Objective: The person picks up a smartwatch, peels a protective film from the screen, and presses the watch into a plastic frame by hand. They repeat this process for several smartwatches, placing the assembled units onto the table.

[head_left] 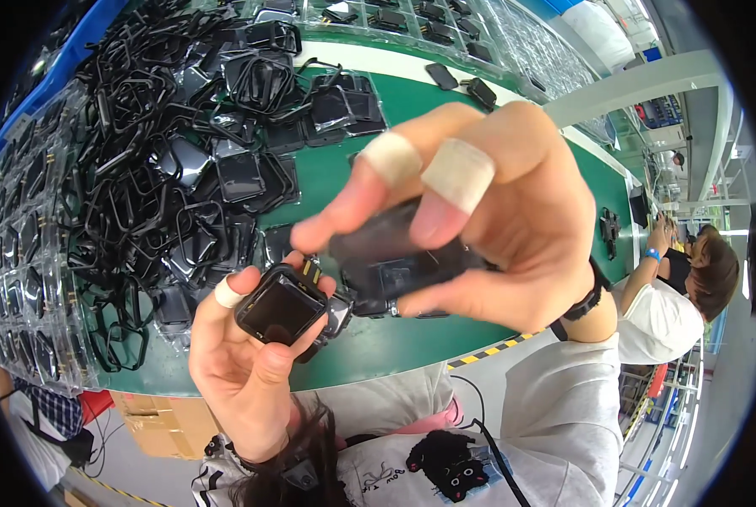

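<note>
My left hand (247,363) holds a small square watch-like screen module (281,314), dark glass face up, with gold contacts along its upper right corner. A pale wrap circles one finger of this hand. Just above and to the right, my right hand (526,211) pinches a dark, flat, rectangular piece (382,264) between thumb and fingers. Motion blurs that piece, so its kind is unclear. Two of the right fingers wear beige wraps. The two held pieces are close together over the green table (344,367); whether they touch is hard to tell.
A big heap of black square frames (129,182) covers the table's left side, with film-wrapped dark screens (340,106) beside it. Clear trays (23,279) of parts line the left edge. Two dark pieces (441,76) lie at the back. Another person (661,304) works far right.
</note>
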A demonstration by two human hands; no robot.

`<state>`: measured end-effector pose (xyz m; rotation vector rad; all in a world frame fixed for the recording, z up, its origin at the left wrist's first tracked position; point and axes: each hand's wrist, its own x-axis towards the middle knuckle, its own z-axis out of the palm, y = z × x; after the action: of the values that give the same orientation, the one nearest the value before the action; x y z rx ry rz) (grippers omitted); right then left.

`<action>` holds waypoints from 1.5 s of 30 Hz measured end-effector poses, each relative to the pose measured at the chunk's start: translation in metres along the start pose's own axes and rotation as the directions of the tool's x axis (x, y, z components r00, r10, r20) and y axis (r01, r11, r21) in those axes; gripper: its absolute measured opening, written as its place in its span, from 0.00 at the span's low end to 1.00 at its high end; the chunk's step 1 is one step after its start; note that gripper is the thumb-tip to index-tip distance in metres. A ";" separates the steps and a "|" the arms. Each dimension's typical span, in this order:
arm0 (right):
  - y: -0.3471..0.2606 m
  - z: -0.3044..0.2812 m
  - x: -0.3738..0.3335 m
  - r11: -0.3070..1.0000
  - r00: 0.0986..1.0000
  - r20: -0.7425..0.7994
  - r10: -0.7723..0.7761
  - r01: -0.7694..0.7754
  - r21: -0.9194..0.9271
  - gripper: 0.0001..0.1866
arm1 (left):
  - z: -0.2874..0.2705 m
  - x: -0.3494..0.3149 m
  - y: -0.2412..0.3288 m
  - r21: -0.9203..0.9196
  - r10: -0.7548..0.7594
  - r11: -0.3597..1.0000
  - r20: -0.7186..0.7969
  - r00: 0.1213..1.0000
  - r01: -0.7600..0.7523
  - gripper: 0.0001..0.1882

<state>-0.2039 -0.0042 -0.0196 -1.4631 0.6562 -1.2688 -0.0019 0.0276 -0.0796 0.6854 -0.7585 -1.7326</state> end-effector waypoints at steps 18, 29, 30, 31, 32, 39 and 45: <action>-0.011 0.016 -0.002 0.840 0.994 0.060 0.089 -0.043 -0.541 0.10 | -0.001 0.000 -0.010 0.002 0.058 0.998 0.144 0.988 -0.059 0.29; 0.020 0.027 -0.009 0.729 0.989 0.143 -0.045 0.130 -0.672 0.17 | 0.003 -0.006 -0.010 0.071 0.020 0.997 0.152 0.988 -0.031 0.28; 0.019 0.028 -0.009 0.710 0.984 0.164 -0.066 0.162 -0.685 0.17 | 0.001 -0.007 -0.014 0.064 0.076 0.994 0.135 0.988 -0.085 0.26; 0.019 0.030 -0.010 0.688 0.979 0.186 -0.089 0.196 -0.699 0.18 | -0.001 -0.008 -0.017 0.058 0.132 0.989 0.118 0.984 -0.139 0.25; 0.015 0.033 -0.011 0.753 0.994 0.099 -0.054 0.106 -0.650 0.18 | -0.002 -0.009 -0.019 0.052 0.187 0.980 0.101 0.977 -0.193 0.23; 0.007 0.035 -0.024 0.814 0.997 0.062 0.045 0.000 -0.580 0.17 | 0.008 -0.009 -0.017 0.381 0.382 0.853 0.010 0.924 -0.357 0.15; 0.002 0.040 -0.029 0.818 0.998 0.056 0.014 0.021 -0.575 0.15 | 0.001 -0.003 -0.015 0.418 0.483 0.746 0.197 0.853 -0.519 0.11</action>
<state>-0.1742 0.0348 -0.0282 -1.9845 1.0642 -1.0655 -0.0106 0.0342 -0.0901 0.6482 -1.3028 -1.0864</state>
